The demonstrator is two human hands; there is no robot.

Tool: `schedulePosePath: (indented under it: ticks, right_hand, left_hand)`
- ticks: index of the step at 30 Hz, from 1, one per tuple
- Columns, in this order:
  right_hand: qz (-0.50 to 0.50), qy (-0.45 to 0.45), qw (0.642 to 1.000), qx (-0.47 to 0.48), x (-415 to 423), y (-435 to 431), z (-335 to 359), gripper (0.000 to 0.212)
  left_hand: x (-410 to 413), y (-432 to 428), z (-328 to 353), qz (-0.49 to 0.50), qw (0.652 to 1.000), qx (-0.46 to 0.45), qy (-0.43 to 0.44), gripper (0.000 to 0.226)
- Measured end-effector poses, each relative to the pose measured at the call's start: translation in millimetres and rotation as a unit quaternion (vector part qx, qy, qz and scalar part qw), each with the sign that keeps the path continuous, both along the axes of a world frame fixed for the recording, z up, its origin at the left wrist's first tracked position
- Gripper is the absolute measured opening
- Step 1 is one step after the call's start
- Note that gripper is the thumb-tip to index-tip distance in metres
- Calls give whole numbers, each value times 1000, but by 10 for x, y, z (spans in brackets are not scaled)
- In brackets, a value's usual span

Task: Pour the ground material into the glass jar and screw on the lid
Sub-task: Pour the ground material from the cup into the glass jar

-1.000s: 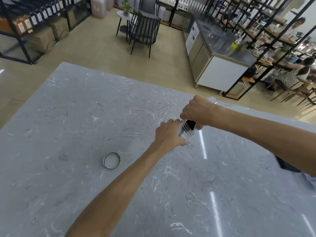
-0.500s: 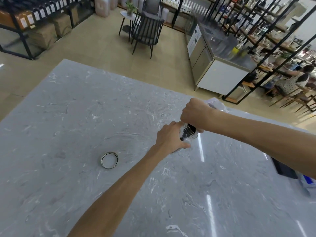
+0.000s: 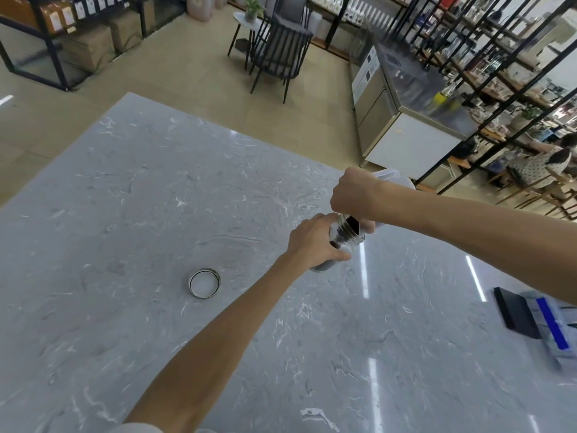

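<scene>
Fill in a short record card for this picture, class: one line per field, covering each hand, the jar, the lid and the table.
left hand: wrapped around the jar, holding it tilted
right hand: above the jar mouth, tipping a pale container toward it
jar: clear glass, threaded neck open, dark material at the mouth and inside
lid: off the jar, lying open side up on the table, left of the hands
table: grey marbled top
task stage: pouring; lid not yet screwed on

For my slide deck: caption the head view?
Left hand steadies glass jar; right hand pours dark grounds; lid waits on table.
</scene>
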State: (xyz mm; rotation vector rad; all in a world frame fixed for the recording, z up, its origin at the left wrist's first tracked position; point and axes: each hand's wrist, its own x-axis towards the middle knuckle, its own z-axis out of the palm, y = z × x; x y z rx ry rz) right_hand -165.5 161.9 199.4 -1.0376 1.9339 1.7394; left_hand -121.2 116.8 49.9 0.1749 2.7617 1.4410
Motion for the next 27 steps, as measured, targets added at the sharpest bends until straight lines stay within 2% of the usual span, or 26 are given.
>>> schedulePosePath:
  ticks: [6,27]
  right_hand:
    - [-5,5,1000,17,-45,-100,37,50]
    - [-9,14,998,58,-53,-308,-146,45]
  left_hand:
    - [-29,18,15,6,999,35,6,79]
    - [-45,-14,-128,10,996,88,-3,77]
